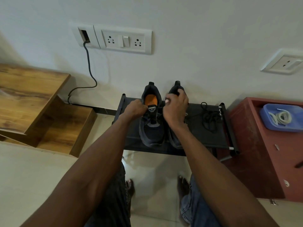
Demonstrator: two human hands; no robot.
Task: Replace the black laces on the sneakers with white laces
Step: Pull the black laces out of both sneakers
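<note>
Two dark sneakers stand side by side on a black shoe rack [213,141]. The left sneaker [151,133] has an orange insole and a black lace in its eyelets. My left hand [135,108] is curled at the left side of its tongue, pinching the lace. My right hand [176,108] is curled at the right side, pinching the other lace end, and covers much of the right sneaker [177,87]. A loose black lace [209,118] lies on the rack to the right. White laces [281,117] sit coiled in a blue tray [268,125].
The blue tray rests on a red cabinet [255,153] at the right. Stepped wooden shelves [41,112] stand at the left. A dark cable [89,68] hangs from a wall socket panel [124,40]. My bare feet stand on the tiled floor [155,177].
</note>
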